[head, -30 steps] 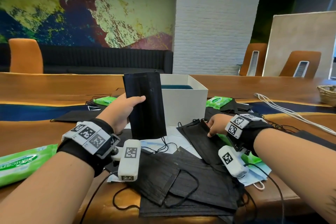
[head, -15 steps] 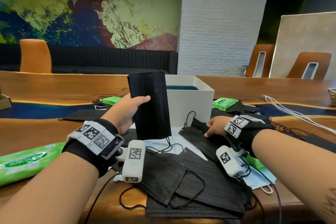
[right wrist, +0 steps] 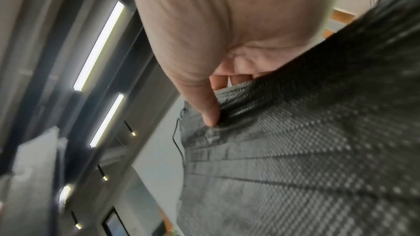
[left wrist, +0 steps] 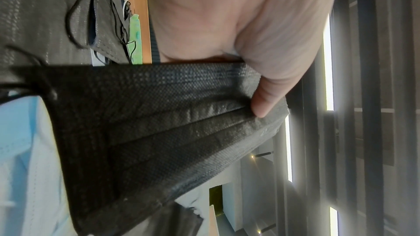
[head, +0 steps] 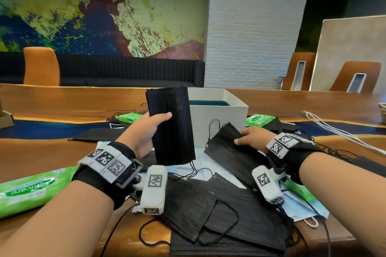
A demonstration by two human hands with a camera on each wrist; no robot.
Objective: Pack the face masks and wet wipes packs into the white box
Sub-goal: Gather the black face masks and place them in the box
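Observation:
My left hand (head: 146, 131) grips a black face mask (head: 171, 125) and holds it upright in front of the white box (head: 221, 123); the left wrist view shows the thumb (left wrist: 270, 94) pressed on its pleats (left wrist: 159, 123). My right hand (head: 250, 136) pinches a second black mask (head: 227, 152) by its edge, lifted and tilted off the pile, the thumb (right wrist: 204, 103) lying on top of it. More black masks (head: 219, 215) and pale blue ones (head: 305, 204) are heaped at the table's near edge. Green wet wipes packs lie at near left (head: 27, 190), left of the box (head: 130, 118) and right of it (head: 259, 119).
The long wooden table (head: 52, 152) has a blue band across it. White cords (head: 334, 131) trail at the right, a woven basket (head: 382, 110) sits at the far right edge, and a cardboard piece (head: 4, 119) at far left. Orange chairs stand behind.
My right hand has lifted its black mask off the pile, its far end now raised toward the box. The left hand keeps its mask upright in nearly the same place.

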